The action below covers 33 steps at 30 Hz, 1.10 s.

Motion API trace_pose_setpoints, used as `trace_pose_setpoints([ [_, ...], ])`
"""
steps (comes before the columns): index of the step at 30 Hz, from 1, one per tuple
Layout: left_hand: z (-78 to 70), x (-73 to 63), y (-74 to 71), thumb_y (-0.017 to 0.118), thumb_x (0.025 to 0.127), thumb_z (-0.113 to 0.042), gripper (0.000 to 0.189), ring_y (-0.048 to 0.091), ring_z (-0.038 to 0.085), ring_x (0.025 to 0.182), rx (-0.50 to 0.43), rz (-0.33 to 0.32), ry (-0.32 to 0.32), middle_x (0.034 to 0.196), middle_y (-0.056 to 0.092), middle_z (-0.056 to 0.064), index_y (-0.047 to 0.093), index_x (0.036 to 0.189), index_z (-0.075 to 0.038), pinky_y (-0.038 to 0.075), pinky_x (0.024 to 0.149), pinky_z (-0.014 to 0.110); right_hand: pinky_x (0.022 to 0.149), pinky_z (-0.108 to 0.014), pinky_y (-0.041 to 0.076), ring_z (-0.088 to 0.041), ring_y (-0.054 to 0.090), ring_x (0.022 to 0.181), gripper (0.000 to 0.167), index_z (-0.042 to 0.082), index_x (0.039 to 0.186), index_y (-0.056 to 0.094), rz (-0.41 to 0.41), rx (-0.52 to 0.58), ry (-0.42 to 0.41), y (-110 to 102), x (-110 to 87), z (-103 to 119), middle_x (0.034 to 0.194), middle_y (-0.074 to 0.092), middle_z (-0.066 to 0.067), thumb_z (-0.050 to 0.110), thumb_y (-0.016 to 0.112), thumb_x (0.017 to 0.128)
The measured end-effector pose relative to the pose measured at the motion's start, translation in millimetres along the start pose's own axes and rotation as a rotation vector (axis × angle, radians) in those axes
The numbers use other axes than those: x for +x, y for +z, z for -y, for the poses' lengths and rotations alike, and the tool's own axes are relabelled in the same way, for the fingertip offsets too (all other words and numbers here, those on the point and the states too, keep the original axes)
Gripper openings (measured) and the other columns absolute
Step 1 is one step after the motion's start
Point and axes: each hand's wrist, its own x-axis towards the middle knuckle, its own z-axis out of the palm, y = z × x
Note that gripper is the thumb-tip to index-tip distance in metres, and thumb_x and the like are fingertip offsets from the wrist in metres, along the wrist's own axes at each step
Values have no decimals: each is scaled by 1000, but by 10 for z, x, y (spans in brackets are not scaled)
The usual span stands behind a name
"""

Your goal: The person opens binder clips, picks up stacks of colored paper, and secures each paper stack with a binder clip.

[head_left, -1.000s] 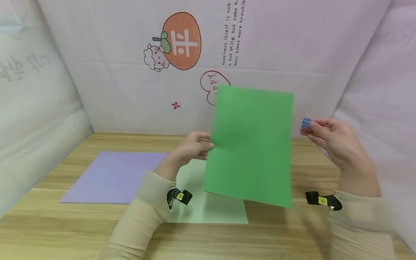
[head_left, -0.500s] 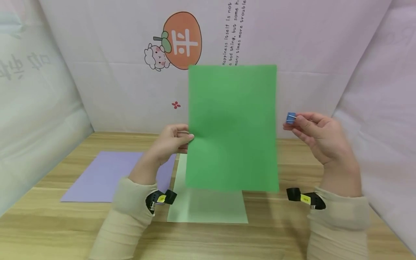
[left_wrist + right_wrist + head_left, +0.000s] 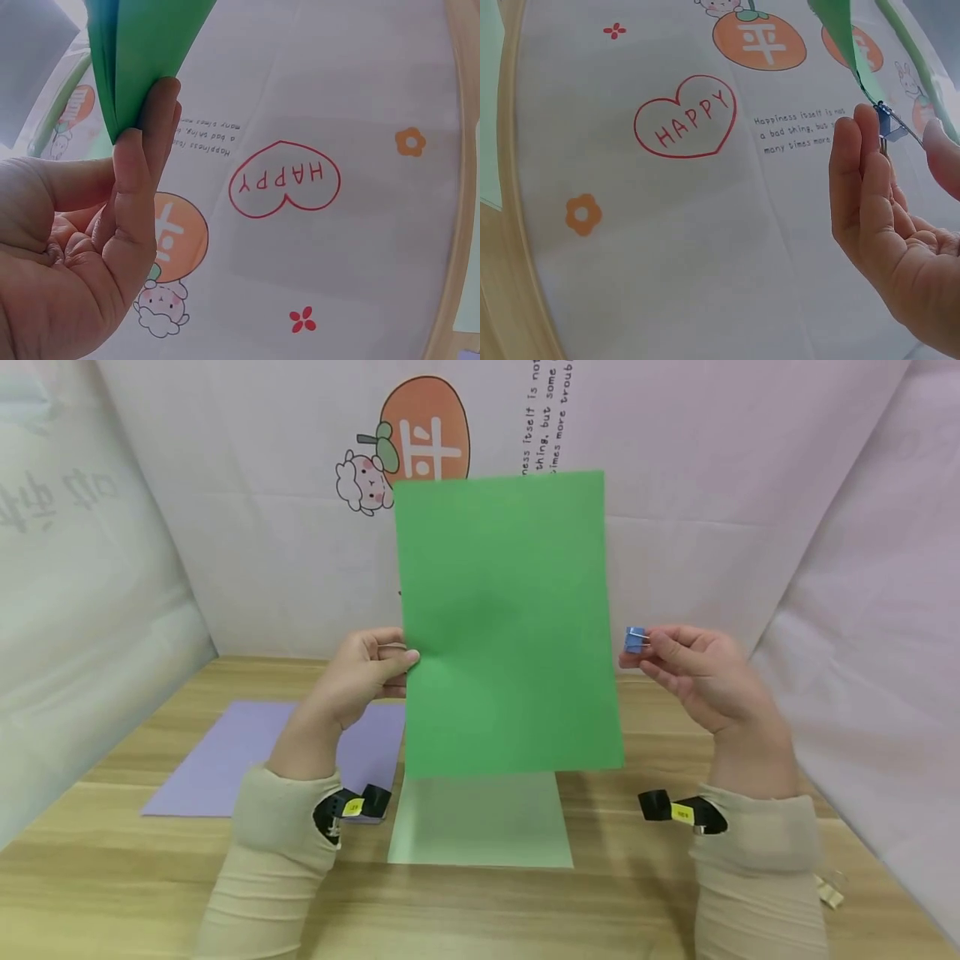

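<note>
My left hand pinches a green sheet of paper by its left edge, thumb in front and fingers behind. The sheet is raised upright above the table; in the left wrist view its green edge shows more than one layer. To the right of the sheet, my right hand pinches a blue binder clip by its wire handles. A small gap shows between clip and sheet in the head view. From the right wrist, the binder clip appears close by the green paper's edge.
A pale green sheet lies on the wooden table, partly behind the green one. Left of it lies a purple sheet. Beside the right sleeve is a small yellowish clip. White printed cloth walls the table in.
Both hands have moved left. The green sheet has risen and turned more squarely upright. The blue binder clip has come nearer to its right edge, and the yellowish clip has come into view.
</note>
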Motion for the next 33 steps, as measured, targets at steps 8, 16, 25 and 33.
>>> trace_pose_setpoints([
  [8,-17,-4,7,51,103,-5,49,63,2,61,1,29,9,73,69,-14,39,149,2,58,69,23,80,-19,57,-19,75,89,22,-3,98,73,-27,72,40,-26,17,-47,92,77,-14,1,52,101],
  [16,26,25,33,52,102,-5,40,61,2,57,-2,49,29,72,69,-13,48,141,5,57,66,23,80,-18,57,-20,74,87,16,-2,93,71,-81,75,79,-43,44,-67,90,75,-12,2,56,99],
  [25,25,28,83,54,101,-5,32,55,2,55,4,57,24,69,65,-13,53,131,6,56,66,23,78,-18,57,-17,72,83,17,-2,92,72,-107,72,133,-44,44,-78,87,74,-11,4,58,98],
  [33,23,27,75,54,102,-5,36,62,3,59,1,62,15,73,70,-13,52,135,6,56,66,23,79,-19,57,-19,73,83,21,-4,92,72,-81,100,126,-57,43,-72,87,74,-13,2,54,100],
])
